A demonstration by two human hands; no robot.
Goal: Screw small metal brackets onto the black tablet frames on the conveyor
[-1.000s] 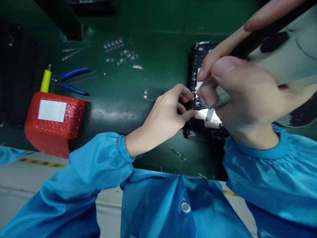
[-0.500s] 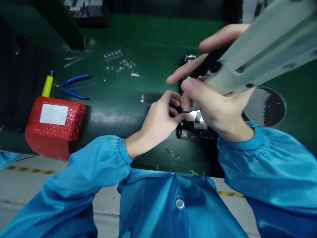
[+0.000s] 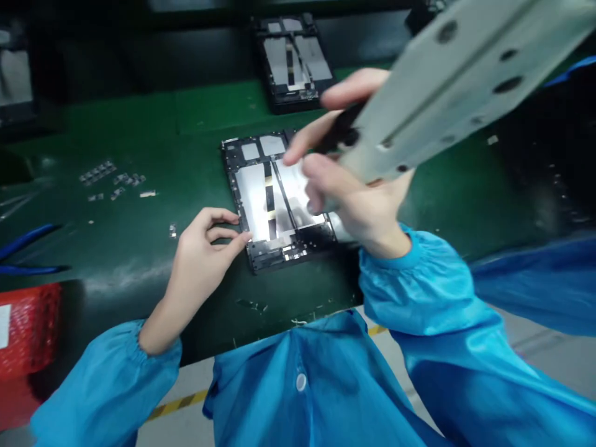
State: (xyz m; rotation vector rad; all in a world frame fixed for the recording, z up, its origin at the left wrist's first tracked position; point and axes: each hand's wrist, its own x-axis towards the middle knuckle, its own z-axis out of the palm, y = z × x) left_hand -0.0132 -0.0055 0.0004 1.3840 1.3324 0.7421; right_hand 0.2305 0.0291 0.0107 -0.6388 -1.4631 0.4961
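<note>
An opened tablet (image 3: 254, 198) lies face down on the green mat, its silver inner plate, dark ribbon strips and black frame exposed. My left hand (image 3: 200, 254) pinches its left edge near the lower corner, thumb on top and fingers at the side. Over the tablet's right side, my right hand (image 3: 358, 198) is wrapped round a pale grey electric screwdriver (image 3: 433, 93) with a dark part near its nose. The tool's body slants up to the upper right, close to the camera, and covers part of the hand. Its tip is hidden behind my fingers.
Another opened tablet (image 3: 293, 62) lies farther back. Small circuit pieces (image 3: 97, 172) are scattered at left, beside blue-handled pliers (image 3: 32, 242) and a red bubble-wrap bundle (image 3: 32, 335). A clear strip scrap (image 3: 251, 305) lies near the front edge. Another blue garment (image 3: 535, 273) shows at right.
My view has swung to the right, so the bench contents sit farther left. My right hand with the screwdriver has moved rightward off the tablet's left edge, uncovering much of the tablet.
</note>
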